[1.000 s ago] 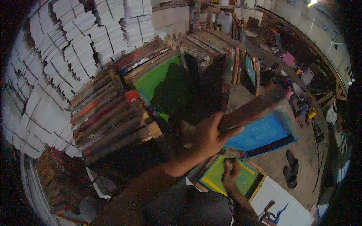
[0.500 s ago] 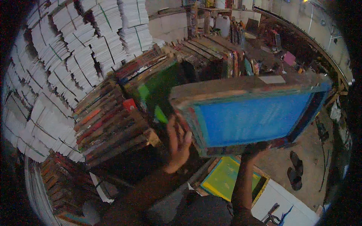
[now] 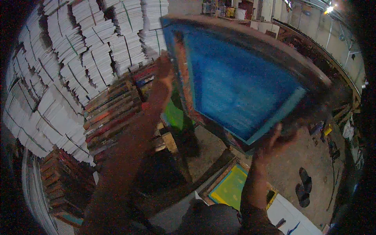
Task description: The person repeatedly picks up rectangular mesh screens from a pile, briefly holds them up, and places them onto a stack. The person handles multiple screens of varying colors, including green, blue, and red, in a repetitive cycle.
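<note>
Two bare hands hold up a large rectangular dark-edged frame with a blue inner panel (image 3: 239,82).
The left hand (image 3: 166,70) is clamped on the frame's left side, near its upper corner; the right hand (image 3: 280,139) is at its lower right corner, blurred, so whether its fingers close around the edge cannot be told. The frame is in the air in front of the person, tilted, its blue side facing the camera. Below it lies a yellow-green panel with a light-blue border in a wooden frame (image 3: 229,190), partly hidden by the right forearm. To the left are a row of paint-stained wooden frames (image 3: 113,113) and tall stacks of white sheets (image 3: 94,55); dark sandals (image 3: 303,188) lie on the brown floor at right.
</note>
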A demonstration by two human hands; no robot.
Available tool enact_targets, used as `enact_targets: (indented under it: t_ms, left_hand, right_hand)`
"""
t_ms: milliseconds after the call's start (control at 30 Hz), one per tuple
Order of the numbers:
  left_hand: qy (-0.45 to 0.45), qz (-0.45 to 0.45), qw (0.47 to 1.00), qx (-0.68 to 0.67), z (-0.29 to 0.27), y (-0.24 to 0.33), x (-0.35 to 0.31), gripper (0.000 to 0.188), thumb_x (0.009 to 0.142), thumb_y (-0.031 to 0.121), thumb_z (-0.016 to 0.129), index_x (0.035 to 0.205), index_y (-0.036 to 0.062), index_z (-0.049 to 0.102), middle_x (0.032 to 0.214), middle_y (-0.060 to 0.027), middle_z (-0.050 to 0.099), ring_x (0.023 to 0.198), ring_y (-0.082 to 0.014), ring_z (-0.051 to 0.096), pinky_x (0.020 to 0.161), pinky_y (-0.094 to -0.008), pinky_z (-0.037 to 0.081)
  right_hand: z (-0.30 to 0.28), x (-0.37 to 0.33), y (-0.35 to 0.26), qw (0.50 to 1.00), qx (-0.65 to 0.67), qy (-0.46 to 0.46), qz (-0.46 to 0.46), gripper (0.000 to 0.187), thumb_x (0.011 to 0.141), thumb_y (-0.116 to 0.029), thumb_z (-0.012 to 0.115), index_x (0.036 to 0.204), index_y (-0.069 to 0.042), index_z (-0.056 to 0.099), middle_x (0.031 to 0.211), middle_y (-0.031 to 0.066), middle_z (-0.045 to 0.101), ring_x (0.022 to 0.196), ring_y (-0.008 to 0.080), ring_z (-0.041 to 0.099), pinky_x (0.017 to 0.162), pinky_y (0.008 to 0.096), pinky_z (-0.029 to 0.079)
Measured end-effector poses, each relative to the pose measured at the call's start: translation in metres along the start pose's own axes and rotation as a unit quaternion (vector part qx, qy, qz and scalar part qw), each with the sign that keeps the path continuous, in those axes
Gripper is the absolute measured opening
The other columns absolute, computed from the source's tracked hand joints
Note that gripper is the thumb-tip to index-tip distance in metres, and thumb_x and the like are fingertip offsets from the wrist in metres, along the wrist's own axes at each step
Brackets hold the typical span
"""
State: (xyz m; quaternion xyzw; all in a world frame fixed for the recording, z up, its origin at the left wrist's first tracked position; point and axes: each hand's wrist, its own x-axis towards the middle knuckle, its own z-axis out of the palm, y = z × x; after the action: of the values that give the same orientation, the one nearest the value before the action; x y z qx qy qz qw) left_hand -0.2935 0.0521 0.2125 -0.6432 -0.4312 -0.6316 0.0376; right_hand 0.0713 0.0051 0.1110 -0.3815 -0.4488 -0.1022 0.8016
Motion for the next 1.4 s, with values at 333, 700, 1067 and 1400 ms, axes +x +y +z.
enact_targets:
  t_ms: [333, 700, 1067, 1400]
  left_hand:
    - [0.031, -0.233, 0.971, -0.055, -0.057, -0.189, 0.033, 0.067, 0.096, 0.048, 0.069, 0.135, -0.0001, 0.045, 0.121, -0.0188, 0.057, 0.125, -0.0352, 0.053, 0.111, -0.0468, 0.039]
    - [-0.011, -0.156, 0.96, 0.234, -0.109, -0.253, -0.006, 0.056, 0.095, 0.053, 0.071, 0.118, 0.0022, 0.063, 0.11, -0.017, 0.068, 0.112, -0.0335, 0.064, 0.102, -0.0438, 0.049]
    - [-0.297, -0.267, 0.877, 0.266, -0.071, -0.144, -0.032, 0.072, 0.082, 0.063, 0.08, 0.12, 0.0015, 0.069, 0.111, -0.0166, 0.074, 0.104, -0.0296, 0.07, 0.093, -0.0428, 0.053]
    - [-0.386, -0.178, 0.847, 0.32, -0.086, -0.119, -0.015, 0.07, 0.073, 0.062, 0.085, 0.108, 0.0019, 0.075, 0.092, -0.0163, 0.076, 0.085, -0.0266, 0.073, 0.08, -0.0419, 0.056]
  right_hand:
    - [0.103, -0.056, -0.036, 0.967, -0.1, -0.223, 0.076, 0.062, 0.097, -0.018, 0.071, 0.15, 0.0, 0.045, 0.144, 0.0228, 0.056, 0.121, 0.0328, 0.063, 0.099, 0.0402, 0.052]
    - [0.186, -0.091, 0.031, 0.946, -0.141, -0.251, 0.146, 0.046, 0.101, -0.023, 0.064, 0.138, 0.0, 0.051, 0.131, 0.0257, 0.06, 0.118, 0.0423, 0.061, 0.097, 0.05, 0.048]
    - [0.228, -0.148, 0.168, 0.946, -0.064, -0.256, 0.19, 0.041, 0.102, -0.029, 0.06, 0.131, -0.001, 0.053, 0.121, 0.0234, 0.063, 0.112, 0.0428, 0.062, 0.092, 0.0522, 0.049]
    - [0.231, -0.212, 0.214, 0.849, -0.136, -0.429, 0.278, 0.048, 0.101, -0.036, 0.061, 0.135, -0.004, 0.053, 0.128, 0.0251, 0.064, 0.118, 0.0459, 0.062, 0.095, 0.055, 0.05]
